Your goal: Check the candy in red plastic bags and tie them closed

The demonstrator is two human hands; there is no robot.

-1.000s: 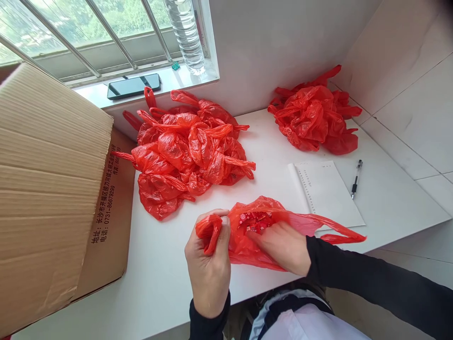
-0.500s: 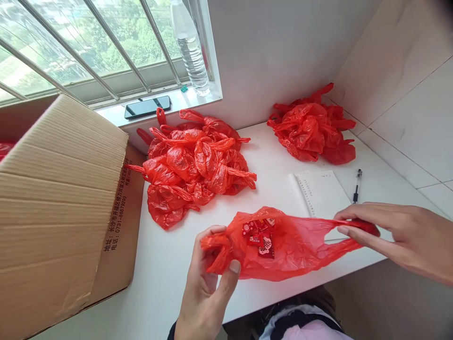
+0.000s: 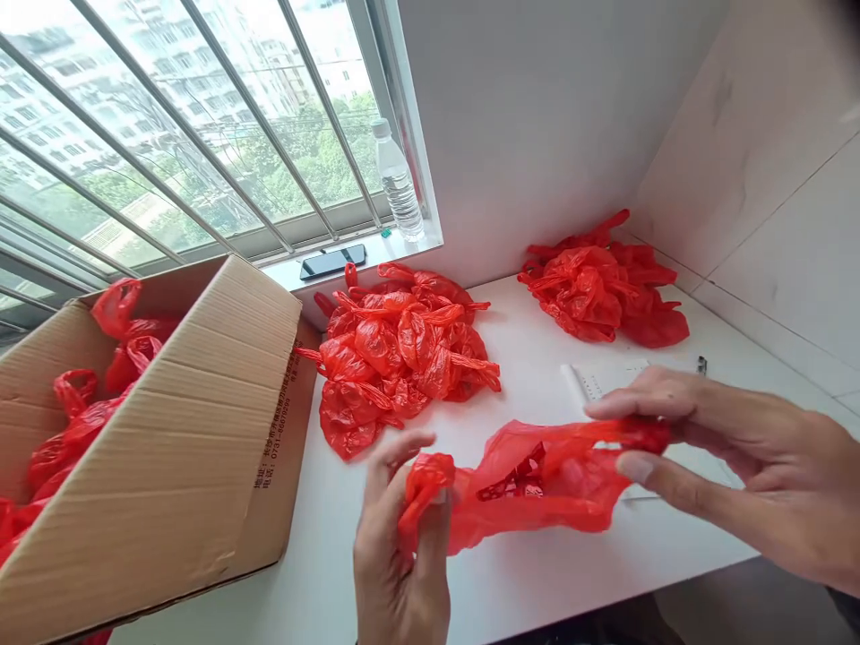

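A thin red plastic bag (image 3: 571,515) stretches between my hands above the front of the white table. My left hand (image 3: 403,528) is closed round one of its handles, the loop bunched over the thumb. The other handle is gripped by my right hand (image 3: 726,457), its thumb and fingers on the gathered plastic. Through the bag's mouth show small red printed packets (image 3: 517,484), partly hidden by the plastic. Behind the bag lies an open notebook (image 3: 605,381), mostly covered by my right hand.
Two heaps of red bags, a near heap (image 3: 409,349) and a far heap (image 3: 597,282), rest on the table (image 3: 302,573). An open cardboard box (image 3: 202,430) holding red bags stands left. A phone (image 3: 332,262) and water bottle (image 3: 401,188) are on the windowsill. A pen (image 3: 701,365) shows behind my right hand.
My right hand has moved left, closer to my left hand, and the bag's mouth has narrowed. The view has tilted up and left, showing more window and the box's contents.
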